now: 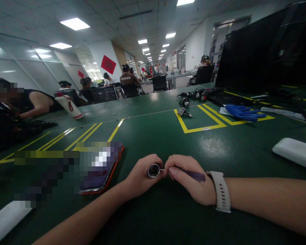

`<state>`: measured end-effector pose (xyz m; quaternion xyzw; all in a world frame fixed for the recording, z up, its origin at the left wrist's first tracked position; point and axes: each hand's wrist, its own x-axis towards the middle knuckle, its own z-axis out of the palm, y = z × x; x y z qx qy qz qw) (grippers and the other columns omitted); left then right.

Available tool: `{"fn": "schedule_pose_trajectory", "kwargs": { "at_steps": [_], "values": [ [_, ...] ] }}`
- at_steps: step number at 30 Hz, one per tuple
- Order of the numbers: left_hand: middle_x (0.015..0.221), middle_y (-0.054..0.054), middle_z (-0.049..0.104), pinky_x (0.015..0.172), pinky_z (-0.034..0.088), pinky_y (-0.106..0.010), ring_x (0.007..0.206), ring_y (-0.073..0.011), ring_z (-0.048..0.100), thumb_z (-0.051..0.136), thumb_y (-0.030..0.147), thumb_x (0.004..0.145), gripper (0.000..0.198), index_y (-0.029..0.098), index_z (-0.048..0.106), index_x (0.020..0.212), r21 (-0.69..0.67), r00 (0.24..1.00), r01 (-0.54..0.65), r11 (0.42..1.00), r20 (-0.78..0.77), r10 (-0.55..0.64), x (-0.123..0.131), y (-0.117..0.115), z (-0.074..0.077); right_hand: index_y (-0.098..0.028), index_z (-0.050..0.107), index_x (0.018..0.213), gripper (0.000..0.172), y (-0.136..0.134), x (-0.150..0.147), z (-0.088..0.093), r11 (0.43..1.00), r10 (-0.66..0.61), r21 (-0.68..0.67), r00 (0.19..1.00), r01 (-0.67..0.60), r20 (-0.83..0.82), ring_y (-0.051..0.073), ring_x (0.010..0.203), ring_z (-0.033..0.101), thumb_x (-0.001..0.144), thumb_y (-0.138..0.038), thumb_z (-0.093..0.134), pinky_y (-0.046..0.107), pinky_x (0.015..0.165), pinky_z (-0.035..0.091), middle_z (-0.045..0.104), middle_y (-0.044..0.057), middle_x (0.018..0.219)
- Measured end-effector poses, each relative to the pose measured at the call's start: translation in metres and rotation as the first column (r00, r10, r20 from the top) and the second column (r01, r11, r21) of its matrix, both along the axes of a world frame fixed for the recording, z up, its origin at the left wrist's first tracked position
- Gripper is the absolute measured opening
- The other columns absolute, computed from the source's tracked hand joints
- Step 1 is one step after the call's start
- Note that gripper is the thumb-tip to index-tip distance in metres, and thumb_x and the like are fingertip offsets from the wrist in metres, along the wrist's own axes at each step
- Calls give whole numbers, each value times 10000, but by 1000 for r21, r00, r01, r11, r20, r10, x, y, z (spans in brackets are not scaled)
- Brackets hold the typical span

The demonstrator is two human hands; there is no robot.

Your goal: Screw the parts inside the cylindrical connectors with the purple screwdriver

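Note:
My left hand (144, 175) is closed around a small round part (153, 170) with a metal rim and a dark inside, its open end facing me. In my right hand (190, 175) is a screwdriver (195, 175) with a dark purple see-through handle, pinched between thumb and fingers. Its thin shaft points left and meets the rim of the round part; whether the tip sits on a screw I cannot make out. Both hands are close together over the green table (153, 136). To the left of them lies a phone (102, 170) in an orange-red case.
Yellow tape marks the table. Metal parts (185, 112) lie beyond my right hand, with a blue glove (242, 112) farther right. A black monitor (255, 51) stands at the right. White objects lie at both sides. A cup (70, 106) and a person (38, 102) are at the left.

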<state>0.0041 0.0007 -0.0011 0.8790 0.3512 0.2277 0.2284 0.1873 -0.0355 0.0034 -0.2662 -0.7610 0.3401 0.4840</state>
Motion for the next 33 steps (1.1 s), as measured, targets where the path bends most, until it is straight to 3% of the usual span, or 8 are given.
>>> {"fn": "schedule_pose_trajectory", "kwargs": {
  "at_steps": [4, 8, 16, 22, 29, 33],
  "values": [
    [716, 11, 542, 604, 397, -239, 671, -133, 513, 586, 195, 738, 61, 180, 527, 729, 4, 998, -12, 1000, 61, 12, -1, 0, -2, -152, 549, 785, 162, -4, -1, -3, 986, -51, 162, 996, 39, 68, 130, 636, 494, 824, -127, 394, 268, 614, 392, 533, 18, 686],
    [690, 15, 530, 591, 392, -238, 648, -131, 498, 580, 193, 732, 71, 179, 516, 706, 4, 995, -22, 1000, 93, 21, 0, 1, -2, -148, 538, 798, 156, -5, -2, -4, 982, -51, 184, 994, 33, 94, 134, 650, 488, 829, -117, 388, 275, 625, 387, 532, 24, 700],
    [655, 21, 509, 572, 380, -233, 616, -120, 473, 585, 238, 748, 131, 170, 507, 668, -28, 990, -14, 1000, 137, 17, -2, 3, 0, -154, 546, 793, 171, 1, -1, 0, 998, 64, 9, 997, -64, 38, 137, 686, 521, 865, -155, 391, 280, 665, 425, 555, 33, 743],
    [664, 11, 525, 575, 379, -240, 621, -123, 476, 568, 247, 770, 138, 167, 515, 670, -43, 993, -15, 999, 113, 20, -3, 3, 0, -157, 545, 746, 200, 5, 1, 6, 977, 124, -174, 992, -127, -26, 139, 696, 530, 873, -189, 394, 277, 667, 435, 542, 26, 718],
    [664, 18, 519, 583, 377, -242, 637, -131, 492, 557, 221, 766, 108, 175, 520, 676, -2, 998, -43, 999, 34, 43, 0, 1, 0, -144, 557, 728, 212, 4, -1, 3, 988, 69, -142, 998, -67, 12, 133, 661, 517, 867, -199, 407, 272, 642, 416, 546, 26, 698],
    [676, 11, 536, 592, 383, -248, 648, -135, 500, 538, 204, 772, 97, 176, 530, 679, -14, 999, -35, 999, -1, 35, 1, 0, 1, -150, 553, 693, 227, 7, 0, 2, 969, 92, -224, 995, -100, -44, 130, 657, 524, 862, -209, 414, 268, 637, 421, 539, 14, 670]
  ]
}}
